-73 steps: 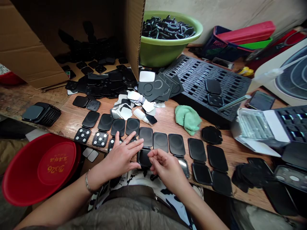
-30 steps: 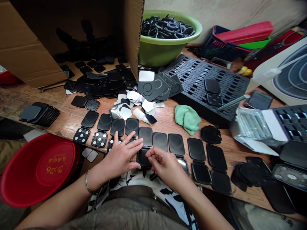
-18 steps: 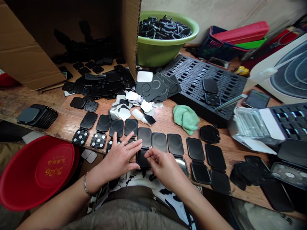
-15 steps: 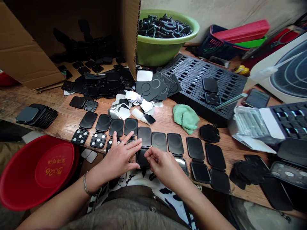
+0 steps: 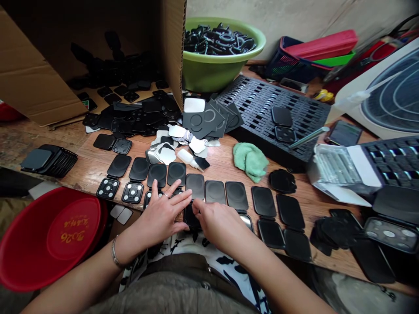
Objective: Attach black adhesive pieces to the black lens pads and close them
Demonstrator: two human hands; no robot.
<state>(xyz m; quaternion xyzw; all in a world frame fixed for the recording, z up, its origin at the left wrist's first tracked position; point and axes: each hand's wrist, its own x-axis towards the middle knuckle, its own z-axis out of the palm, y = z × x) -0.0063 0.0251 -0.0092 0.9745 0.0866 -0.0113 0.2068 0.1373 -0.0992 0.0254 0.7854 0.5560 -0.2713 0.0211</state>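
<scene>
A row of black hinged two-panel pads lies unfolded along the table's front edge. My left hand is spread with fingers apart over the middle of the row, its fingertips by the upper panels. Between my hands sits one unfolded pad, its upper panel bare and its lower panel partly covered. Over that lower panel the fingers of my right hand are bent and pinched together; what is in them is hidden. Pads farther left have lower panels showing white dots.
Loose white and grey stickers lie behind the row, near a small white bottle and a green cloth. Farther back stand a cardboard box, a green basin and a black foam tray. A red basin is below left.
My right hand has shifted slightly left and its fingers have turned down onto the lower panel. The left hand stays spread in place. The view has moved a little.
</scene>
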